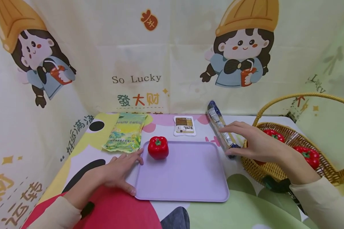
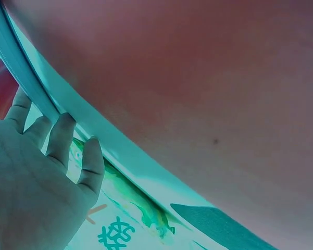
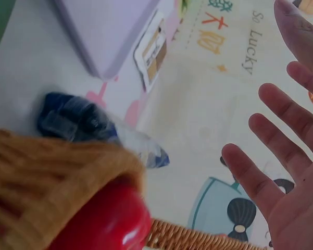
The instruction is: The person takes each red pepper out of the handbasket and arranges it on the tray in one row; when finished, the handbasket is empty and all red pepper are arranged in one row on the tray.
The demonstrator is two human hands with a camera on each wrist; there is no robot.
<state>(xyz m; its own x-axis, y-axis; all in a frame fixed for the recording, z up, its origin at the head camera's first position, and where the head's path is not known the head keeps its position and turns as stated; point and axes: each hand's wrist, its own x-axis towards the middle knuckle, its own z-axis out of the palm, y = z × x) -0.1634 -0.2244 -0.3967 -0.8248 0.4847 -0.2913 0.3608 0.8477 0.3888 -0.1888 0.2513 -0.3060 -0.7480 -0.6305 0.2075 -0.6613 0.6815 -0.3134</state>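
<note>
A red bell pepper (image 1: pixel 158 148) sits on the upper left corner of a lilac tray (image 1: pixel 186 178). My left hand (image 1: pixel 114 171) rests at the tray's left edge, fingers and thumb spread along the rim; the left wrist view shows its fingertips (image 2: pixel 66 119) right by that rim. Raised between tray and wicker basket (image 1: pixel 265 173), my right hand (image 1: pixel 256 142) has its fingers extended and holds nothing. Beneath it in the head view lies a long blue-and-clear packet (image 1: pixel 218 125). In the basket are red bell peppers (image 1: pixel 308 156), partly hidden by my right forearm.
A green-and-yellow bag (image 1: pixel 128 132) lies behind the tray at left. A small white-and-brown packet (image 1: pixel 184 126) lies at the back middle. The basket's tall handle (image 1: pixel 309 94) arches up on the right. A printed cloth wall (image 1: pixel 183 70) closes off the back.
</note>
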